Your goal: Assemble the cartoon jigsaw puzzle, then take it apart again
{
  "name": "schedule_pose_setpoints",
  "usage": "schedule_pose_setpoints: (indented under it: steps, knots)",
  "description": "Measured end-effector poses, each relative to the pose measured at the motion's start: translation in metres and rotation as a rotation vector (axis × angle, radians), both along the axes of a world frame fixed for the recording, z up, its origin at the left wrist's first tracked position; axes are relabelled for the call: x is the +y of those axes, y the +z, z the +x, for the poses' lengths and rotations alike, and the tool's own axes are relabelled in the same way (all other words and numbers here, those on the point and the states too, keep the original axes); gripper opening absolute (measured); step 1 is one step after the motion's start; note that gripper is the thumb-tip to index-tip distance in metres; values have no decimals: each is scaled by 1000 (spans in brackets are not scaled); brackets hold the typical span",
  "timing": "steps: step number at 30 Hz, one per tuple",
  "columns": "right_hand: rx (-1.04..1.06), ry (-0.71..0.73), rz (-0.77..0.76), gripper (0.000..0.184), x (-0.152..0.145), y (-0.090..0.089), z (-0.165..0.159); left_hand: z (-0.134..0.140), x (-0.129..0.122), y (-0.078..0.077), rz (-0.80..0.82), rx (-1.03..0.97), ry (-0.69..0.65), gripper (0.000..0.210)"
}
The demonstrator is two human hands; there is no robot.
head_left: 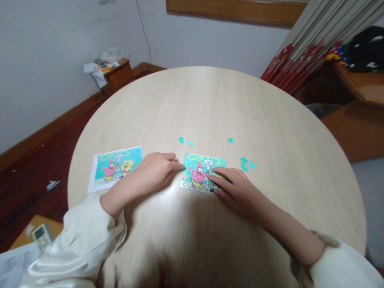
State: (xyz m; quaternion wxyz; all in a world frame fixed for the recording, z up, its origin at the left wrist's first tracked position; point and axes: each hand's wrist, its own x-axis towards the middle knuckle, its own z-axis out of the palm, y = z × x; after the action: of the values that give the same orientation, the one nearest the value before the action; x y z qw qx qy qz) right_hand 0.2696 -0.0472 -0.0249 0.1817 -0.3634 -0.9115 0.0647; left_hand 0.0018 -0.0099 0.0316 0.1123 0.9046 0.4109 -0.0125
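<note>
A jigsaw puzzle [197,176], largely joined, lies flat on the table and shows cartoon figures on turquoise. Its left edge has gaps. My left hand [157,168] is at that edge, one finger stretched out to touch it and the others partly bent; I see nothing held. Over the puzzle's right side rests my right hand [232,184], fingers apart and lying on the pieces, hiding part of the yellow figure. Left of my left hand is a printed reference picture [112,168] with the same scene, its right corner partly covered by my wrist.
Loose turquoise pieces lie beyond the puzzle: one piece [181,140], another [190,143], a third [231,140], and a small cluster [247,164] to the right. The round wooden table [207,104] carries everything. A remote control [43,236] sits lower left, off the table.
</note>
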Motion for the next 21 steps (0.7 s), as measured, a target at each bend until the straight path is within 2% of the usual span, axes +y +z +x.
schedule_pose_setpoints:
  steps: [4, 10, 21]
  knots:
    - [2, 6, 10, 30, 0, 1, 0, 2, 0, -2, 24, 27, -47, 31]
    - [6, 1, 7, 30, 0, 0, 0, 3, 0, -1, 16, 46, -8, 29]
    - [-6, -7, -31, 32, 0, 1, 0, 1, -1, -4, 27, 13, -54, 33]
